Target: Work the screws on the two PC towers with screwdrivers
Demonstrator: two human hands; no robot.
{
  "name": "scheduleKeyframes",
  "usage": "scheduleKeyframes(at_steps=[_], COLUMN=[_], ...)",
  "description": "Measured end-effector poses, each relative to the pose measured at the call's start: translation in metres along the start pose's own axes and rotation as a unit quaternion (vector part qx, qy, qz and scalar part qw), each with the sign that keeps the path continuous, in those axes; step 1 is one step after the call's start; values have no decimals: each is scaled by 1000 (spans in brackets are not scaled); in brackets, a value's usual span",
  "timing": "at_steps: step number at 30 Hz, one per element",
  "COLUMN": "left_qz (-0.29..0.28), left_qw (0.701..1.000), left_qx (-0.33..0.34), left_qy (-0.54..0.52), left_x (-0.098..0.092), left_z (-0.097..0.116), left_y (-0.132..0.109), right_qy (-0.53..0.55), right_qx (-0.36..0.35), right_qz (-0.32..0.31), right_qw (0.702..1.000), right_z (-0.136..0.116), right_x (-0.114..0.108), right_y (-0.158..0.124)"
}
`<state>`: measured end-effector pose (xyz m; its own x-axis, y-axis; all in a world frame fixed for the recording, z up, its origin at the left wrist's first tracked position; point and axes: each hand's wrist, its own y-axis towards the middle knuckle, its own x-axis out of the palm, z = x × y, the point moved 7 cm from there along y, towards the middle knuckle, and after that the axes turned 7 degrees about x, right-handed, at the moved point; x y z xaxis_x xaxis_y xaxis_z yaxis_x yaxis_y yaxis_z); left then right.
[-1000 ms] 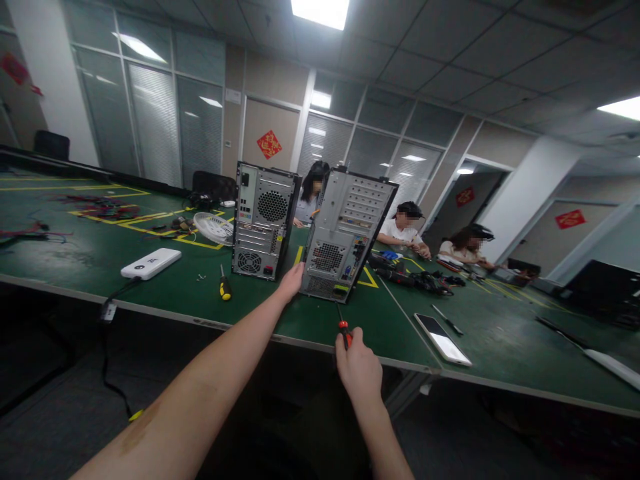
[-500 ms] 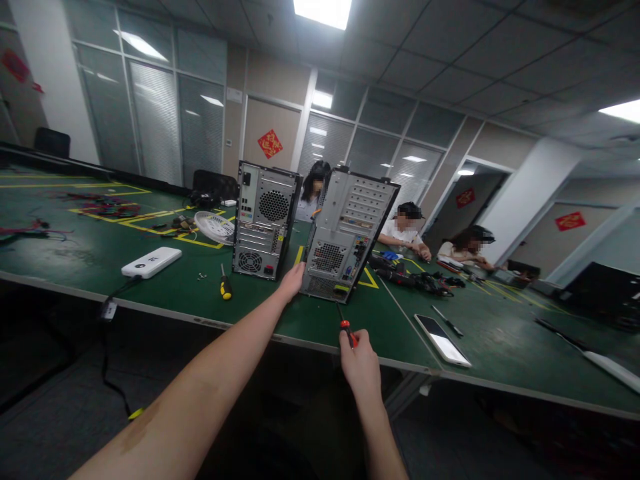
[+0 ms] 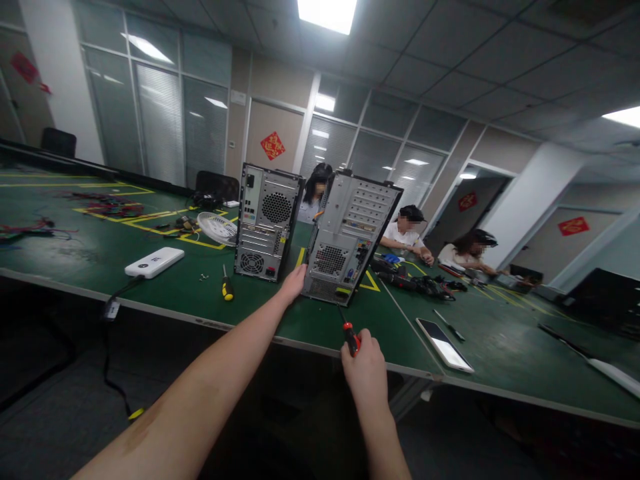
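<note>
My left hand (image 3: 293, 283) rests against the lower left corner of a tilted grey computer case (image 3: 350, 237) on the green table (image 3: 165, 290); its fingers are mostly hidden behind the case. My right hand (image 3: 367, 363) is closed around a red-handled screwdriver (image 3: 349, 331), whose shaft points up toward the bottom edge of that case. A second computer case (image 3: 267, 223) stands upright just left of the first, rear panel facing me.
A yellow-handled screwdriver (image 3: 226, 285), small screws (image 3: 203, 277) and a white box (image 3: 154, 262) lie left. A phone (image 3: 445, 344) and pen (image 3: 449, 325) lie right. A white fan grille (image 3: 216, 227) sits behind. Three people (image 3: 407, 233) sit at the far side.
The view drifted slightly down and right. My right hand shifted a little lower with the screwdriver; the left hand stays on the case.
</note>
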<state>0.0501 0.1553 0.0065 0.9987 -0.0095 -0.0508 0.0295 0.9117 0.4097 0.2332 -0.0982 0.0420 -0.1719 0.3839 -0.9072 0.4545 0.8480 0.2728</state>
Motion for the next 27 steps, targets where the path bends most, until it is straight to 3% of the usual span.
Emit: scheduleKeyframes(at_steps=[7, 15, 27], left_qz=[-3, 0, 5], left_qw=[1000, 1000, 1000], left_qx=[-4, -8, -12], left_qy=[2, -6, 17], left_x=[0, 0, -1], left_z=[0, 1, 2], left_y=[0, -2, -1], right_qy=[-41, -119, -49], right_qx=[-35, -43, 73], right_qz=[30, -2, -81], right_qw=[998, 992, 993], right_z=[-3, -5, 6], right_x=[5, 7, 8], right_y=[-4, -4, -5])
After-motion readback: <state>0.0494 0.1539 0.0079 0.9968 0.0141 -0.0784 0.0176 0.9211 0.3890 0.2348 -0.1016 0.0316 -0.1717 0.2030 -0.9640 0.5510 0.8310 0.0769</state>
